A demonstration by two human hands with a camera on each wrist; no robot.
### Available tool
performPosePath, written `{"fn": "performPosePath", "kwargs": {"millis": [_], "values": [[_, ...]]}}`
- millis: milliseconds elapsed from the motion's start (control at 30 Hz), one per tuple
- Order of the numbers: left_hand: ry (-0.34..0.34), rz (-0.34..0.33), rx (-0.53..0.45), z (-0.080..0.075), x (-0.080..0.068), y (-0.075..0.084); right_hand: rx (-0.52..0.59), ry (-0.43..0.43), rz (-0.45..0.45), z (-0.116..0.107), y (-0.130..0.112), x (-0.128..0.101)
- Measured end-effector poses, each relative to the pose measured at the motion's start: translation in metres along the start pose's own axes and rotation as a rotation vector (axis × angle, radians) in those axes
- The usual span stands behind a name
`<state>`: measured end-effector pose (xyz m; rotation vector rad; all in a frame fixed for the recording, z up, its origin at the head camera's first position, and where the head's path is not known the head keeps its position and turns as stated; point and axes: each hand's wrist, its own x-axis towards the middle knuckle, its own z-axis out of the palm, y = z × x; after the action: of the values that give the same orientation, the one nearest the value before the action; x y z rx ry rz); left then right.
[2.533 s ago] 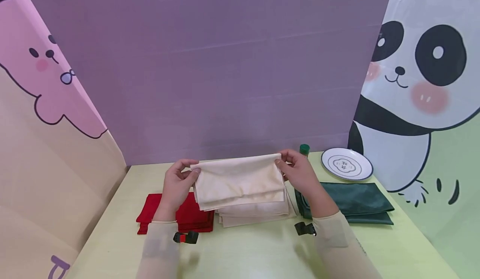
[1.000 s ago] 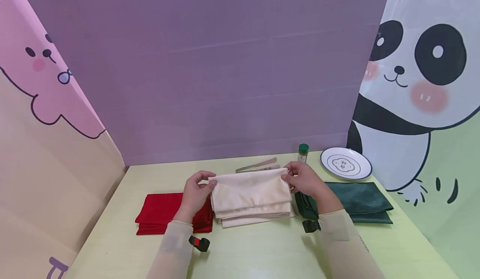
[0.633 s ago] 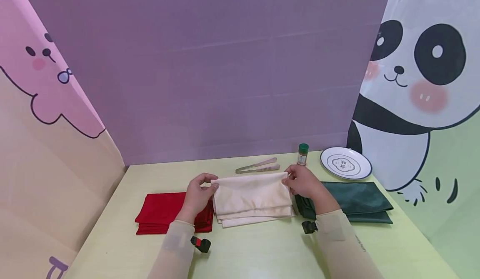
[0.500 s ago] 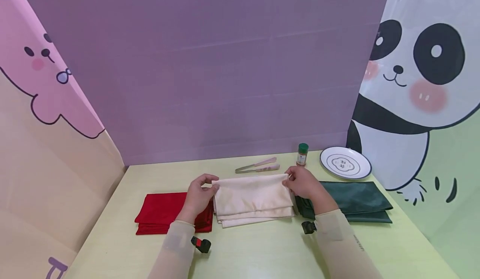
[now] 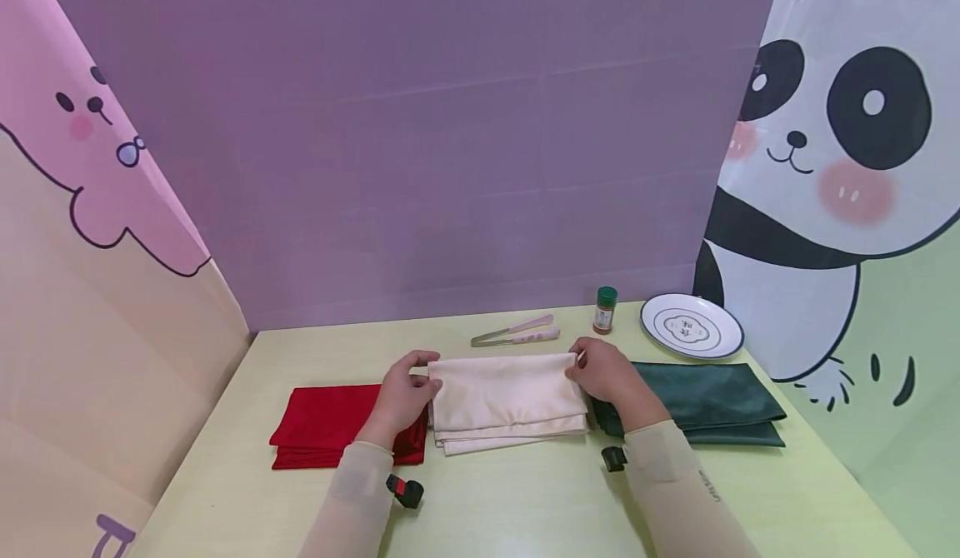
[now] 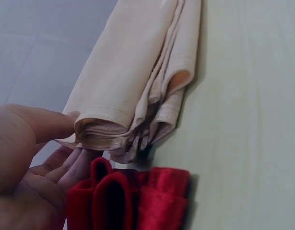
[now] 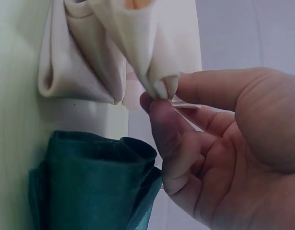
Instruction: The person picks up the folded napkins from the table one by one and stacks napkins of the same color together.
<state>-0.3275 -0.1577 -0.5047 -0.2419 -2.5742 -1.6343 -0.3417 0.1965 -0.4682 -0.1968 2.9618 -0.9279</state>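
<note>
A folded cream cloth (image 5: 506, 387) lies low over more cream layers (image 5: 487, 443) at the middle of the table. My left hand (image 5: 403, 396) holds its left far corner; in the left wrist view the thumb (image 6: 53, 125) is at the folded edge, with the other fingers underneath. At the opposite corner my right hand (image 5: 606, 375) pinches the cloth. The right wrist view shows that corner gathered between thumb and fingertips, raised over a lower cream fold (image 7: 75, 72). Folded red cloths (image 5: 326, 425) are beside my left hand, folded dark green ones (image 5: 712, 400) beside my right.
Behind the cream cloth lie metal tongs (image 5: 517, 331) with pink handles. A green-capped jar (image 5: 604, 310) stands at the back, with a white plate (image 5: 726, 340) at the back right corner. A purple backdrop (image 5: 480, 150) rises at the table's (image 5: 480, 508) far edge.
Both hands have lowered the cream cloth onto the stack, moving slightly right and toward me. The tongs and jar behind it have come into view. Most recently it has sunk a little more.
</note>
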Motion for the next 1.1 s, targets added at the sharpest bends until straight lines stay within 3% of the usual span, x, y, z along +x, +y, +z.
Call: {"fn": "performPosePath", "kwargs": {"millis": [300,733,1100], "values": [[-0.043,0.05,0.114,0.007,0.002,0.0,-0.006,-0.027,-0.008,0.003,0.0,0.002],[-0.1,0.064,0.212,0.01,0.001,0.002,-0.06,-0.032,-0.065,0.007,-0.004,0.0],[-0.134,0.093,0.284,0.012,0.0,0.004,-0.102,-0.112,-0.074,0.009,-0.004,-0.001]]}}
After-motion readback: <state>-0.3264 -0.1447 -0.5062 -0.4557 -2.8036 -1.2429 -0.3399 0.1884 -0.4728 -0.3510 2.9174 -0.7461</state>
